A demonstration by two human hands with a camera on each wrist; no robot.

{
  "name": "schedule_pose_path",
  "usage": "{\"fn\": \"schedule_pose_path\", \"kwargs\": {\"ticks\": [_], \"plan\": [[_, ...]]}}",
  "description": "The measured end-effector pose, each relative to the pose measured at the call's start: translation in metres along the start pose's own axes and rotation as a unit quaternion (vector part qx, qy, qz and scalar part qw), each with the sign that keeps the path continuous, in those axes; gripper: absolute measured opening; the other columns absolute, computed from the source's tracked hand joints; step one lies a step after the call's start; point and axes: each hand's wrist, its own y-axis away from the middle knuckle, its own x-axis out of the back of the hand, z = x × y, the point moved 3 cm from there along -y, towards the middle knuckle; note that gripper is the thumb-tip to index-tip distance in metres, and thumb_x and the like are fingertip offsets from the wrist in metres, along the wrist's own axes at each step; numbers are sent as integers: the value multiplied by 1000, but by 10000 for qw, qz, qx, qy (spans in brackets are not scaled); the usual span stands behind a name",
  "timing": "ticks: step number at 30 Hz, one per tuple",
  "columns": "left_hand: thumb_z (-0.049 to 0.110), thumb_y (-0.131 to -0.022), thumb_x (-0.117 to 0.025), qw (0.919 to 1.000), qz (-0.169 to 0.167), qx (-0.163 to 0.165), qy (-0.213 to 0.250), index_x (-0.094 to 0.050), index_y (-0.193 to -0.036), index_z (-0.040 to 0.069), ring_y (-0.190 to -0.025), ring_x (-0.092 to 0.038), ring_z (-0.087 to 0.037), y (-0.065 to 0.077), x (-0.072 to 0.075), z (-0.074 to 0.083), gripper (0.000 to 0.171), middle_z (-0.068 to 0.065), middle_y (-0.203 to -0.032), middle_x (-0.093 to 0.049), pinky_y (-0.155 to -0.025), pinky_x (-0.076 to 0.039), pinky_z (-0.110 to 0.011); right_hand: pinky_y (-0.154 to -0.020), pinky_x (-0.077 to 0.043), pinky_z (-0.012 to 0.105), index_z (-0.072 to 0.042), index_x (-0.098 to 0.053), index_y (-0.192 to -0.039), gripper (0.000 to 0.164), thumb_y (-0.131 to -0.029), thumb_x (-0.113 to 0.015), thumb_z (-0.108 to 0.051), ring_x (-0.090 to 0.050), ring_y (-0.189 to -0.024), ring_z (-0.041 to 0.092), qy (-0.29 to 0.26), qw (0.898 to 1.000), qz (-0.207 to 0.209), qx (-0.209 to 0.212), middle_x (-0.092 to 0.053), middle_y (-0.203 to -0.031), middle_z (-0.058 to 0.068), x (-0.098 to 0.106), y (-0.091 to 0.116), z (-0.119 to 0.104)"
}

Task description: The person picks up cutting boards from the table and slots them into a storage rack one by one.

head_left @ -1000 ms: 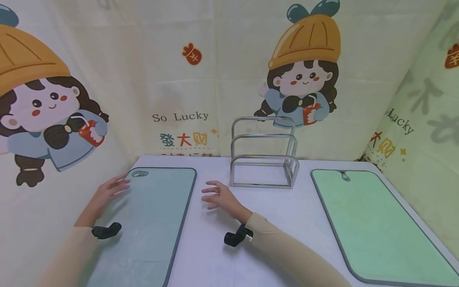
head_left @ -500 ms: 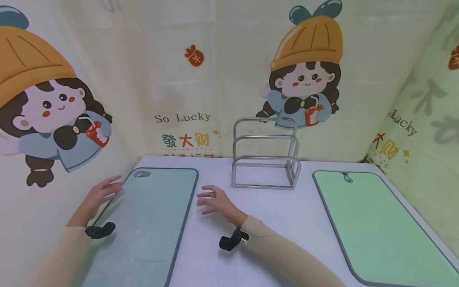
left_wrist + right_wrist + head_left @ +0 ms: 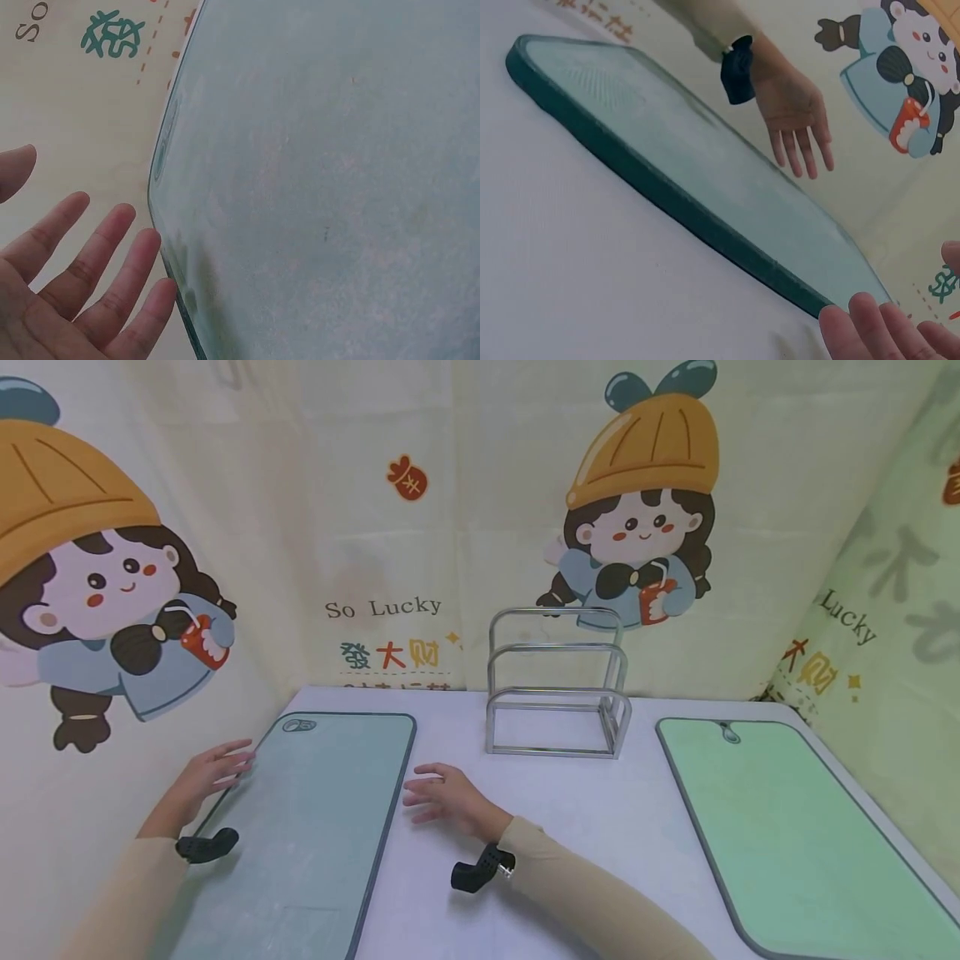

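Note:
A large blue-grey cutting board (image 3: pixel 322 810) with a dark rim and a small handle hole lies flat on the left of the white table. At its left edge is my left hand (image 3: pixel 198 785), fingers extended and spread; in the left wrist view its fingertips (image 3: pixel 157 289) are right at the rim. My right hand (image 3: pixel 457 797) is beside the board's right edge, its fingers loosely bent and pointing toward it. In the right wrist view those fingers (image 3: pixel 866 322) overlap the board's near corner. Neither hand holds anything.
A chrome wire rack (image 3: pixel 555 750) with upright loops stands at the back middle of the table. On the right lies a green cutting board (image 3: pixel 795 827) with a grey rim. A printed curtain (image 3: pixel 495 460) encloses the back and sides.
My right hand has moved left and nearer to me, closer to the blue-grey board's right edge. The left hand has shifted left and slightly nearer along the left edge.

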Motion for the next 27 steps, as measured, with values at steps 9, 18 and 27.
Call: {"fn": "schedule_pose_path", "kwargs": {"ticks": [9, 18, 27], "plan": [[43, -102, -22, 9998, -65, 163, -89, -15, -146, -8, -131, -30, -49, 1, 2, -2, 67, -36, -146, -22, -104, -37, -57, -87, -54, 47, 6, -37, -137, 48, -93, -54, -7, -59, -114, 37, -447, 9986, 2, -293, -55, -129, 26, -4, 2, 3], [44, -101, -23, 9983, 56, 580, -63, -14, -146, -7, -134, -25, -50, 0, 3, -3, 68, -36, -148, -15, -108, -32, -58, -92, -50, 51, 10, -36, -135, 46, -94, -51, -5, -56, -118, 40, -905, 9940, 32, -618, -53, -131, 28, -7, -1, 8], [57, -96, -29, 9976, 227, 629, -160, -15, -149, 2, -135, -27, -48, -41, 14, -59, 78, -31, -151, -16, -105, -34, -60, -94, -49, 50, 8, -37, -134, 45, -94, -51, -7, -58, -115, 36, -1038, 9915, 24, -783, -55, -128, 25, -7, -7, 17]]}}
